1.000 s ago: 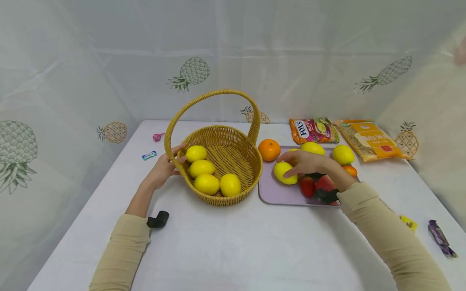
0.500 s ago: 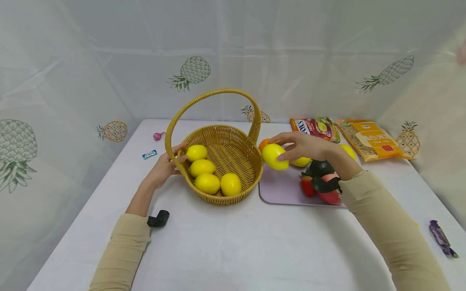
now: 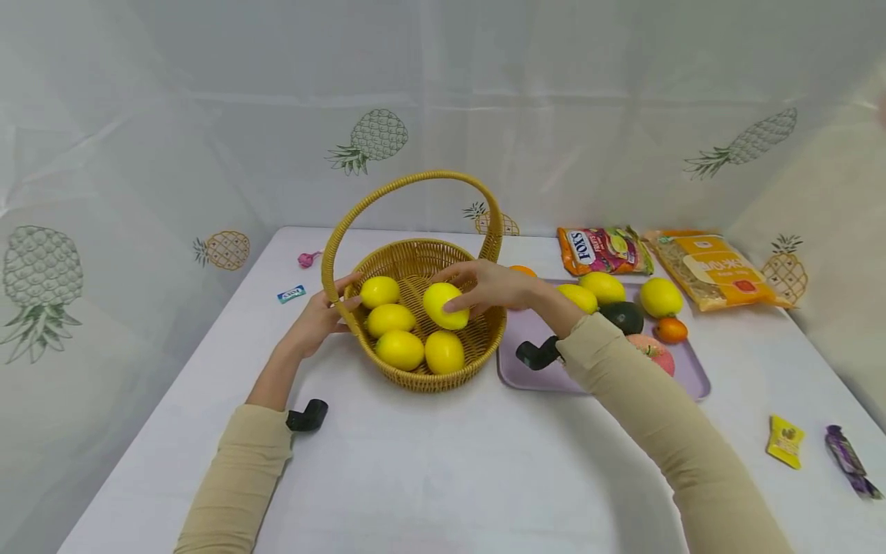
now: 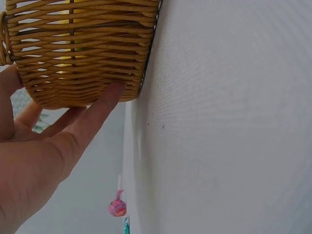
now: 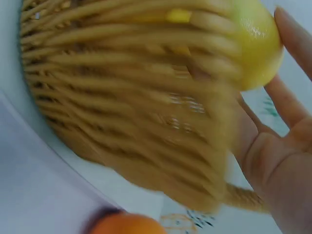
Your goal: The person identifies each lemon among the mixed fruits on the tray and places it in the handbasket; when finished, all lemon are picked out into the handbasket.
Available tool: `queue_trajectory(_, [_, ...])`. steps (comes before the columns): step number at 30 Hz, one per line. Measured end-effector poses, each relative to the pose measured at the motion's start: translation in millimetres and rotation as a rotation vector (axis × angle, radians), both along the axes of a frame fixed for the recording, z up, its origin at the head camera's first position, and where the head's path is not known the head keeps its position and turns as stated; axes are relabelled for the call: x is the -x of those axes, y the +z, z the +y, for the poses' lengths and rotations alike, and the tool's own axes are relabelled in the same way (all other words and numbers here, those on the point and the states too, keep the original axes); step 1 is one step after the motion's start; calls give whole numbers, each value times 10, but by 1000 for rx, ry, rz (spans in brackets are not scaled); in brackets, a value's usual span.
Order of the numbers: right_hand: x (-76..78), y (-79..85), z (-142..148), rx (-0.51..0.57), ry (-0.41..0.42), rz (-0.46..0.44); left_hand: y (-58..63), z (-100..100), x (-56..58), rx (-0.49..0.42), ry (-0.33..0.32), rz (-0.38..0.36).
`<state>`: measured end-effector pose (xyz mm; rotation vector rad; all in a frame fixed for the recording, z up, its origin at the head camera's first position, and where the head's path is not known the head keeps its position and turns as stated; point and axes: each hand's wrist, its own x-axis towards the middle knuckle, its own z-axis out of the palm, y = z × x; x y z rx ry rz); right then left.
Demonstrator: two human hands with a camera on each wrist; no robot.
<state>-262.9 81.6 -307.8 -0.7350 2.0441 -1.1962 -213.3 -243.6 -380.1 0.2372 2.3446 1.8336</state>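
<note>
My right hand (image 3: 494, 285) pinches a lemon (image 3: 443, 306) over the right part of a wicker basket (image 3: 494, 327) with a tall arched handle. In the right wrist view, that lemon (image 5: 256, 46) shows between thumb and fingers just past the blurred basket rim. Several other lemons (image 3: 391, 321) lie inside the basket along its left and front side. My left hand (image 3: 314, 319) holds the basket's left side by the handle's foot. The left wrist view shows its fingers (image 4: 92, 117) against the woven outer wall (image 4: 87, 58), low near the table.
Right of the basket, a lilac tray (image 3: 695, 377) carries more lemons (image 3: 661, 297), an avocado (image 3: 623, 315), an apple (image 3: 654, 352) and small orange fruit (image 3: 670, 331). Behind lie two snack bags (image 3: 605, 250). Wrapped candies (image 3: 785, 441) and a pink lollipop (image 3: 307, 260) lie around.
My right hand has lifted a lemon off the tray and carried it left, over the basket. The left hand has stayed at the basket's left side.
</note>
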Motion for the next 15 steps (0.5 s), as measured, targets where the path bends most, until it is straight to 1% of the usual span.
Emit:
queue_trajectory(5, [64,-175,-195,-18,-53,-36,-3,7,6,9,-4,12])
queue_trajectory(10, [88,-290,-295,-21,-112,-50,-3,6,14,7,-4,9])
queue_trajectory(15, [98,-373,-343,-43,-146,-52,-7,-6,4,5,-3,8])
